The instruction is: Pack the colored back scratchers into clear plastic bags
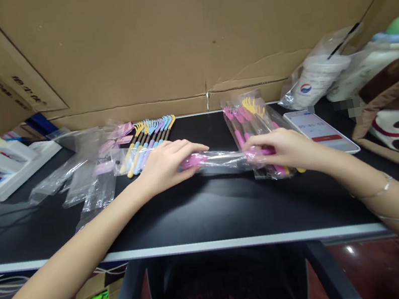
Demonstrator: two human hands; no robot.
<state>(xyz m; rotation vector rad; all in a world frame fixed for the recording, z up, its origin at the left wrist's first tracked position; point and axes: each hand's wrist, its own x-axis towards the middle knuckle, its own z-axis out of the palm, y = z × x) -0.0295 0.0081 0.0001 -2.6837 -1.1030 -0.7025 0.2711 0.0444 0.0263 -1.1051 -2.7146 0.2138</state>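
Note:
A pink back scratcher in a clear plastic bag (222, 160) lies level across the middle, held between my two hands. My left hand (167, 164) is closed round its left end, thumb below and fingers above. At the other end my right hand (279, 149) pinches the bag and the pink part inside. Behind my left hand lies a row of unwrapped back scratchers (148, 140) with yellow, purple and blue ends. Under and behind my right hand are several bagged back scratchers (245, 116), pink and yellow.
Clear bags (84, 161) and pink cards (120, 133) lie on the black table (195, 216) at left, beside a white power strip (21, 171). To the right are a phone (321, 131), a bagged cup (320, 78), a bottle (375, 58) and a brown-handled bag (398, 80). Cardboard (165, 38) walls the back.

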